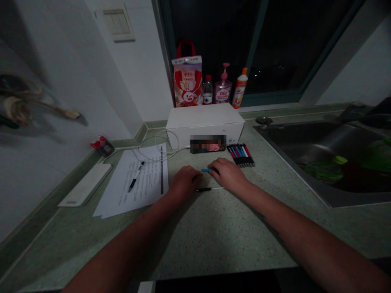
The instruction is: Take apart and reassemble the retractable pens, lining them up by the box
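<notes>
My right hand is closed on a short blue pen part, whose end points left towards my other hand. My left hand rests on the counter with its fingers curled together; whatever is in them is hidden. Just below both hands lies a thin pen piece, with a black grip and a slim pale rod reaching towards my right wrist. Beyond my right hand, a row of several pens in red, blue, white and black lies side by side. A phone leans against the white box, its screen partly blurred.
Printed sheets with a black-and-white pen on them lie at left, beside a white power bank and cable. Bottles and a red packet stand behind the box. A metal sink is at right.
</notes>
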### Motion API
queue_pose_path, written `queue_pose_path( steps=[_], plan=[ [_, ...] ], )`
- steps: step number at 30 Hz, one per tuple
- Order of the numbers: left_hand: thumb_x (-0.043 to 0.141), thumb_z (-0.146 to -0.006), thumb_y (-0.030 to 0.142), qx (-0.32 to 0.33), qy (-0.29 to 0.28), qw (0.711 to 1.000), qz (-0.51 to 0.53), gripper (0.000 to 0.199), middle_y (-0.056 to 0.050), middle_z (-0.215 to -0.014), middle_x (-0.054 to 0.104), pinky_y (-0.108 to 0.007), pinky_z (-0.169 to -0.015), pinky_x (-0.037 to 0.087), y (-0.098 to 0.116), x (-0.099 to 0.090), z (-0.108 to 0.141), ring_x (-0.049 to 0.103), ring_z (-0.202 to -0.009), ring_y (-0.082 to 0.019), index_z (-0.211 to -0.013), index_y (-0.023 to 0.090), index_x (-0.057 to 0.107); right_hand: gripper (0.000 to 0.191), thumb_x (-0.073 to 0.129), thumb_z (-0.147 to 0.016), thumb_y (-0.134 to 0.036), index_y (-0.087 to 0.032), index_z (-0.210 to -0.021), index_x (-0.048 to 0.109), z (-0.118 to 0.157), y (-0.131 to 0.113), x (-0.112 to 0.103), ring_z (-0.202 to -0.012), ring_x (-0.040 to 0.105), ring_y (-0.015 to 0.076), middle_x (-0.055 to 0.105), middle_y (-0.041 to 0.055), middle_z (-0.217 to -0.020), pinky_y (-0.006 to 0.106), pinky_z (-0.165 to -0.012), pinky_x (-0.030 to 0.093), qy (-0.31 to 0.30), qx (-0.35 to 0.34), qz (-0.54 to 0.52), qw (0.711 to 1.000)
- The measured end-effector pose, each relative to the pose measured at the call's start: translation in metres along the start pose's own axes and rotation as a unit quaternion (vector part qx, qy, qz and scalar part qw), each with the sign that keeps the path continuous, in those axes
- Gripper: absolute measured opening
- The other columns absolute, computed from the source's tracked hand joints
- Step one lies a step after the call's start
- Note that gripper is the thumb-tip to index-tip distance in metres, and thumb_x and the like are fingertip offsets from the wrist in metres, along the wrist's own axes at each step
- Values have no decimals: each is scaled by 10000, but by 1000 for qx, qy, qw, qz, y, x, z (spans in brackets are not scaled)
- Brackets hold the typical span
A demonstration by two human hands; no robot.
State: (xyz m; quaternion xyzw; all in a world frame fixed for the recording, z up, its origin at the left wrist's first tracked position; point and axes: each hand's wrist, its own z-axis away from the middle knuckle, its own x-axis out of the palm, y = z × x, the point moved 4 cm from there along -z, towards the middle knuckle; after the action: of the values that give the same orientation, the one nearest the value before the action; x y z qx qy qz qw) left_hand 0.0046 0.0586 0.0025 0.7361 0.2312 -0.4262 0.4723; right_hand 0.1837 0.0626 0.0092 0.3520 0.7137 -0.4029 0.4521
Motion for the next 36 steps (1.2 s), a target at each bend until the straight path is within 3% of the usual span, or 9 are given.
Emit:
queue_pose_path(
  steps=[21, 25, 28, 33, 36],
  plan=[
    [648, -896, 183, -5, 10, 999, -46, 121, -55, -890, 692, -361, -814, 484, 1, 2, -2, 618, -912, -233, -910, 206, 765, 169, 644, -966, -260, -165, -1071, 737, -4, -12, 4, -1039, 623, 261, 697, 105, -1042, 368, -909, 457, -33, -46, 1, 998],
    [641, -898, 172, -17, 45, 999, -12, 128, -47, -895, 688, -341, -804, 483, 0, -7, 2, 617, -881, -211, -979, 188, 739, 203, 644, -968, -287, -166, -1105, 732, -2, -8, 0, -1046, 628, 265, 702, 109, -1064, 376, -921, 465, -12, -45, -13, 999],
    [625, -905, 185, -8, 60, 998, -2, 94, -46, -868, 683, -331, -778, 475, 5, -17, 6, 618, -864, -209, -920, 175, 717, 189, 632, -971, -269, -171, -1096, 733, 0, -4, -4, -1060, 630, 262, 704, 107, -1076, 378, -939, 466, 3, -41, -27, 999],
    [705, -864, 293, 97, -43, 993, -42, 114, -63, -904, 687, -352, -793, 473, 25, -12, 15, 621, -890, -236, -898, 184, 711, 183, 582, -998, -260, -173, -1056, 733, 1, -5, -10, -1046, 629, 245, 705, 103, -1051, 373, -942, 463, 30, -54, -47, 997],
    [705, -856, 274, 134, -82, 985, -65, 90, -68, -922, 689, -362, -825, 476, 32, -6, 17, 619, -918, -244, -891, 192, 704, 190, 561, -1007, -263, -167, -1021, 724, 2, -10, -14, -1012, 628, 238, 705, 98, -1009, 370, -920, 462, 39, -76, -57, 995]
  ],
)
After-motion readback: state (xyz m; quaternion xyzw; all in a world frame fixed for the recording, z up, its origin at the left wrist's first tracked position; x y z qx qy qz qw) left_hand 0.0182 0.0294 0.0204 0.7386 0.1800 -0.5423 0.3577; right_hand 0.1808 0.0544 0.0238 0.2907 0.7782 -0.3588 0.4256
